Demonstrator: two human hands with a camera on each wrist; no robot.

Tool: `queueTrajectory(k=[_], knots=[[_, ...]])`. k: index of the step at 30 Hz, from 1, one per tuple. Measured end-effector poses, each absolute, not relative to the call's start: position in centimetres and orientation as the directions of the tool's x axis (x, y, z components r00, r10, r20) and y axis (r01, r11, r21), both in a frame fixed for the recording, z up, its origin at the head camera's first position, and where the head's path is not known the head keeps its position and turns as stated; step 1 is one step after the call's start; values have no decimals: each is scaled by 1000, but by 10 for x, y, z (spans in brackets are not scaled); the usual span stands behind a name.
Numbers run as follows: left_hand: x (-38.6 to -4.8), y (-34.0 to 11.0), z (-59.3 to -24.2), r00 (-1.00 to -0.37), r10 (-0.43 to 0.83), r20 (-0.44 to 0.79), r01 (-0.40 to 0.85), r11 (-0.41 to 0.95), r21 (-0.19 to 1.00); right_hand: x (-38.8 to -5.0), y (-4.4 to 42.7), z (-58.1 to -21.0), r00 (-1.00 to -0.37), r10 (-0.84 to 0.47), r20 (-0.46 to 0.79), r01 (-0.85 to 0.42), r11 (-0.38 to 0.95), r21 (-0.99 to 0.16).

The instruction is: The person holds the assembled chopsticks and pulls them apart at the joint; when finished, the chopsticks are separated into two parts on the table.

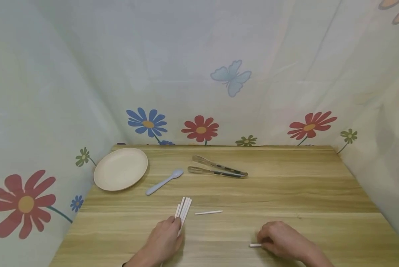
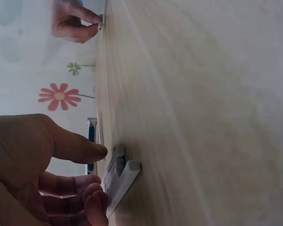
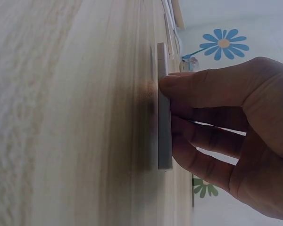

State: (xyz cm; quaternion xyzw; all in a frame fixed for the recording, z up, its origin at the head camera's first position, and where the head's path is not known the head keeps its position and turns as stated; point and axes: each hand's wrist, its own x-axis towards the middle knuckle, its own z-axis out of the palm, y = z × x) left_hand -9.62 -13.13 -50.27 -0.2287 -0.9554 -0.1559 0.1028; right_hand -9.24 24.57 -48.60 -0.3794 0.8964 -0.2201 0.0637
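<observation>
My left hand point(image 1: 164, 236) holds a bundle of several thin white sticks point(image 1: 186, 207), their far ends fanned slightly past the fingers. In the left wrist view, the blunt ends of these sticks point(image 2: 125, 181) show close to the tabletop by thumb and fingertips. To the right, my right hand point(image 1: 281, 239) pinches one white stick point(image 3: 164, 136) between thumb and fingers, low over the wood. A seam crosses that stick near one end. Between the hands and farther back, a loose white stick point(image 1: 208, 212) lies on the table.
A pale round plate point(image 1: 120, 169) stands at the back left. Beside it lies a light blue-grey spoon point(image 1: 164, 182). Metal tongs point(image 1: 219, 168) with dark handle parts lie at the back middle. A flower-printed curtain point(image 1: 172, 74) borders the wooden table point(image 1: 302, 193) behind and at both sides.
</observation>
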Motion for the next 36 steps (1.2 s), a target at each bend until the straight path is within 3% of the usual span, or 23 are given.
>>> queueTrajectory(k=[9, 20, 36], knots=[[-94, -133, -504, -903, 391, 180, 427, 864, 267, -92, 247, -489, -697, -714, 68, -671, 616, -413], [-96, -136, -508, -910, 380, 167, 413, 868, 277, -91, 245, -493, -676, -726, 125, -705, 588, -397], [-100, -131, -501, -935, 353, 28, 341, 875, 343, -91, 246, -493, -701, -707, 93, -675, 615, -408]])
